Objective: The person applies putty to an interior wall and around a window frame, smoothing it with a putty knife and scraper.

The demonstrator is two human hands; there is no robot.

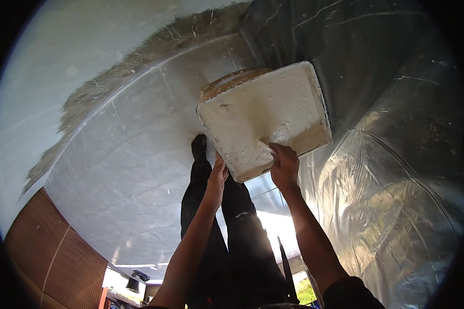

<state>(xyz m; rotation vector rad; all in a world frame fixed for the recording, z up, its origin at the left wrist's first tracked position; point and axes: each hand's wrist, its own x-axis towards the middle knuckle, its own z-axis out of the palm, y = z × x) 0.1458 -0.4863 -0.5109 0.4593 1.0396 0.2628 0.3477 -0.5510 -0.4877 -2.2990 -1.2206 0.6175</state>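
A rectangular tub [252, 116] of thick, creamy white plaster stands before me, tilted in the view. My left hand [218, 172] is at its near left edge, fingers closed along the outer wall. Over the near right part of the plaster, my right hand [285, 164] is closed around a small scraper [266, 150]. The scraper is smeared white, and its handle is hidden in my fingers. The plaster is heaped and streaked around it, while the inner wall at the right corner shows a thinner coat.
A round brownish object [232, 82] sits under or behind the tub's far left edge. Pale sheeting or tiles [139, 149] cover the floor. A wall [51, 77] at upper left has a ragged grey band along its base. Clear plastic sheeting [381, 180] hangs at right; a brown ribbed panel [56, 247] stands lower left.
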